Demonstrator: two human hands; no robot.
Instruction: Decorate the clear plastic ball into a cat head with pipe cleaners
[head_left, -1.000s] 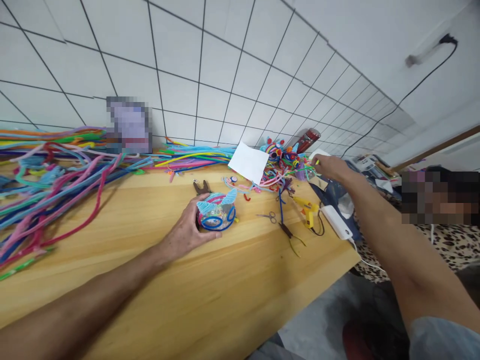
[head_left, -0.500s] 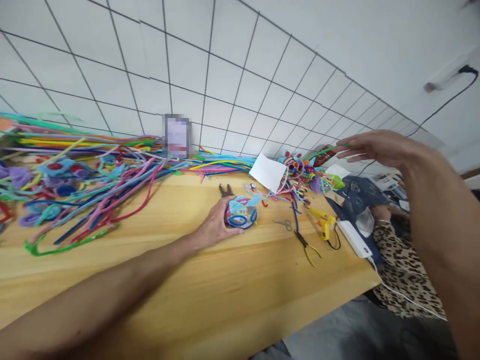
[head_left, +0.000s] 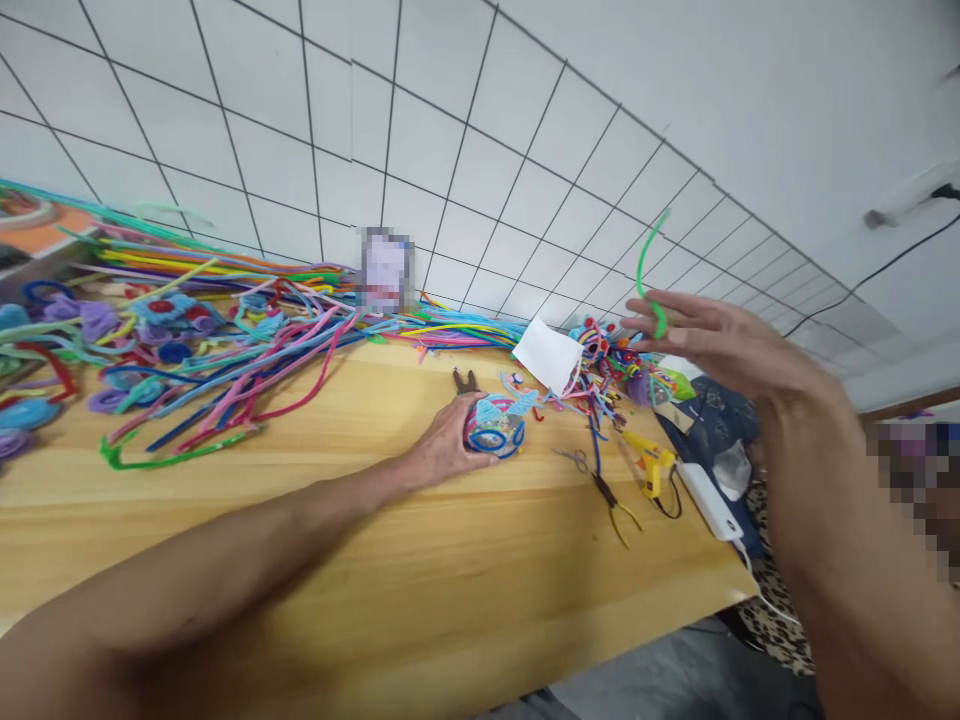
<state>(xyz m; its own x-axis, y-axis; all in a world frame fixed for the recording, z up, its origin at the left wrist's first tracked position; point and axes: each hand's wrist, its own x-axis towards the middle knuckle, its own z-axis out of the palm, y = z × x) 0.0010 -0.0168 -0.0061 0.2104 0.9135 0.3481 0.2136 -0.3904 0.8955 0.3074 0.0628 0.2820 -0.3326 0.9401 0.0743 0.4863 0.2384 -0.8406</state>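
Note:
My left hand [head_left: 442, 440] curls around a small round craft piece [head_left: 495, 425] on the wooden table. The piece has dark blue pipe-cleaner loops on its front and light blue, bow-like shapes on top. Raised at the right, my right hand [head_left: 724, 335] pinches a short, curved green pipe cleaner [head_left: 645, 260] between its fingers. Behind my left hand lie dark-handled pliers [head_left: 465, 382], partly hidden. Small scissors [head_left: 574, 459] and yellow-handled pliers [head_left: 615, 505] rest to the right of the craft piece.
Loose pipe cleaners [head_left: 247, 370] pile up along the left and back of the table. A white paper [head_left: 549, 355] leans by a colourful heap. On the right are a yellow glue gun [head_left: 652, 463] and a white power strip [head_left: 709, 500]. Another person's leopard-print clothing [head_left: 780, 620] shows beyond.
My right hand has turned, so the green pipe cleaner now points upward. My left hand still holds the craft piece; the whole view has shifted slightly.

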